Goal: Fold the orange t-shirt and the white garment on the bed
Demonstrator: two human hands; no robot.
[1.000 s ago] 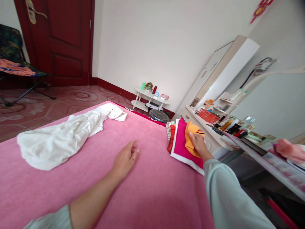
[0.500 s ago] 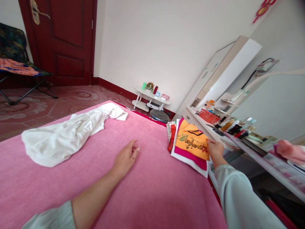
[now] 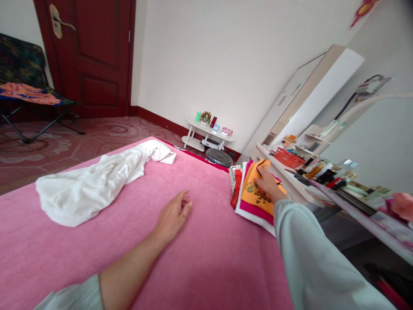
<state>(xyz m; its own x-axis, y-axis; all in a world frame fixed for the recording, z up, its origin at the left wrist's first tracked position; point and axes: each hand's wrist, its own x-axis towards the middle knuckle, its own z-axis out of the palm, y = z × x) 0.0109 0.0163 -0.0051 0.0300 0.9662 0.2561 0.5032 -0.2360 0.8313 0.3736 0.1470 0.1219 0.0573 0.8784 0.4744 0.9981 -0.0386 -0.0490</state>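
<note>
My left hand [image 3: 172, 215] lies flat on the pink bed cover [image 3: 200, 254], fingers stretched out, holding nothing. My right hand [image 3: 267, 183] rests on top of an orange printed garment [image 3: 254, 196], fingers laid over its far part; whether it pinches the cloth is unclear. The orange garment tops a stack of folded clothes [image 3: 248, 206] at the bed's right edge, with magenta, white and striped red pieces beneath. A crumpled white garment [image 3: 93, 185] lies on the far left of the bed.
A dressing table [image 3: 300, 189] with bottles and a red basket [image 3: 288, 157] stands right of the bed. A small white shelf table [image 3: 208, 133] and a round grey device [image 3: 219, 157] sit by the far wall. A folding chair [image 3: 29, 94] and dark red door [image 3: 93, 56] are at the left.
My right hand moved from the near right edge of the orange garment back onto its top toward the far side. The view shifted slightly. My left hand stayed put.
</note>
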